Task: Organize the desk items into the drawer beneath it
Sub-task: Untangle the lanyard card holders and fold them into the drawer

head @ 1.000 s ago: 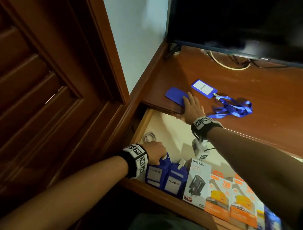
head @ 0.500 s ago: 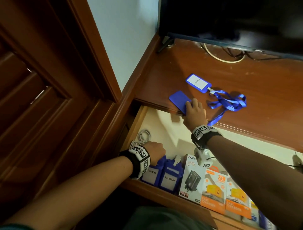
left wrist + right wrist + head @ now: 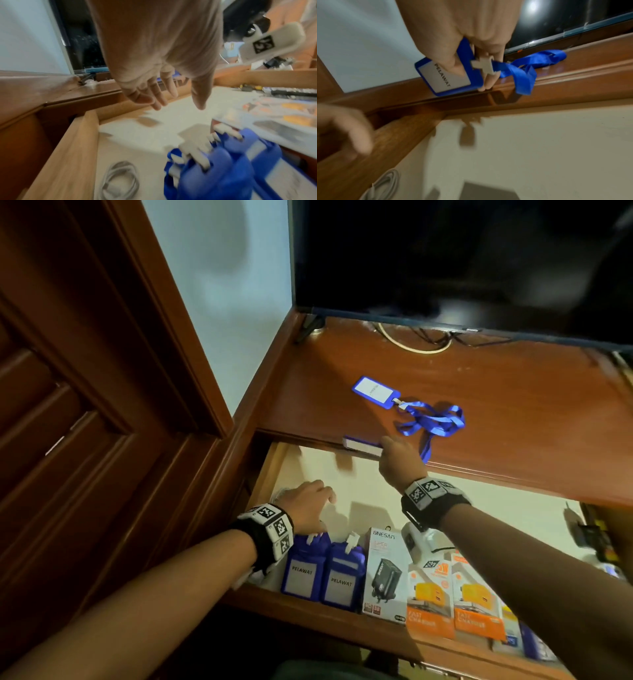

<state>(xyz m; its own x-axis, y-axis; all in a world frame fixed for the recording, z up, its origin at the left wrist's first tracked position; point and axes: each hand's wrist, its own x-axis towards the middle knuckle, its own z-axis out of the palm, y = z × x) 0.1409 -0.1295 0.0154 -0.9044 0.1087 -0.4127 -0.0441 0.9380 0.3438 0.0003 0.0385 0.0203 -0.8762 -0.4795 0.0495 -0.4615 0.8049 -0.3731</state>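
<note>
Two hands are at work, and my right hand (image 3: 471,44) is the busy one: thumb on the printed face and fingers behind, it pinches a blue badge holder (image 3: 448,75) marked PELAWAT, held tilted at the front edge of the desk (image 3: 513,412) and above the open drawer (image 3: 376,491). A white clip at the holder's top joins it to a blue lanyard (image 3: 530,63) that trails back onto the desktop. From the head view only the holder's thin edge shows beside my right knuckles. My left hand (image 3: 308,505) hangs over the drawer's left end with its fingers spread and relaxed, gripping nothing; the left wrist view shows the fingertips apart above the pale drawer floor. Just below that hand, two more blue PELAWAT holders (image 3: 322,573) stand side by side against the drawer's front wall, their white clips up. Right of them stands a white ONESAM charger box (image 3: 385,573), then two orange charger boxes (image 3: 452,604). A coiled white cable (image 3: 120,180) lies in the drawer's left corner. Farther back on the desk, a second badge holder (image 3: 375,392) lies flat, face up, with its own blue lanyard bunched beside it. Behind it, a dark screen (image 3: 445,258) stands with cables under its lower edge.
</note>
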